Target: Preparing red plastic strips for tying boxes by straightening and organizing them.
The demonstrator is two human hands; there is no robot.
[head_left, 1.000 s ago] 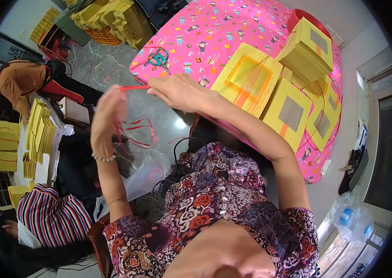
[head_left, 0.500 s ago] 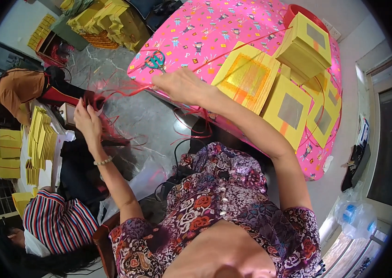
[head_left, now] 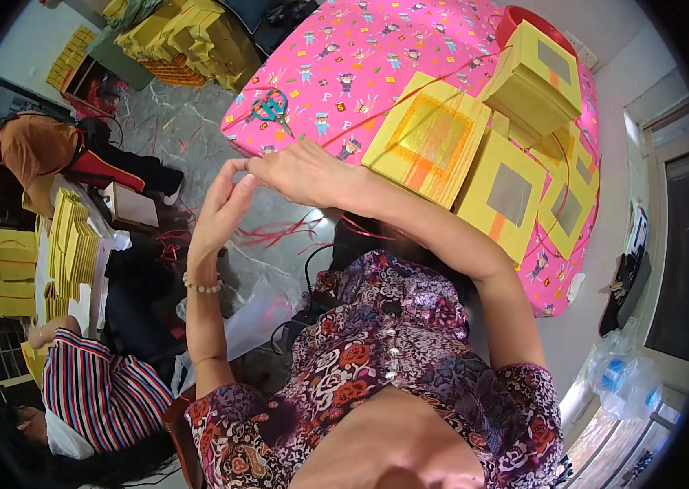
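Note:
My left hand (head_left: 224, 208) and my right hand (head_left: 303, 174) meet at the fingertips off the near left edge of the pink table. Fingers of both are drawn together. A thin red ribbon (head_left: 373, 122) runs over the tablecloth toward my right hand, which is closed on it. What my left fingers pinch is hidden where the hands touch. Loose red strands (head_left: 283, 232) dangle below. Beyond my hands, scissors with teal handles (head_left: 269, 106) lie on the cloth. Yellow boxes with clear windows, one with an orange-trimmed window (head_left: 430, 134), sit right of my right hand.
The pink patterned tablecloth (head_left: 409, 33) covers the table; a red basin (head_left: 533, 23) stands at its far right. On the left, two people work at a table with stacked yellow card pieces (head_left: 71, 244). More yellow stacks (head_left: 189, 37) lie at the back. A white box (head_left: 131, 205) stands near the floor.
My left hand has moved right and up to meet my right hand. The bundle of red strands stretched between them now hangs lower. My right hand shifted slightly toward me.

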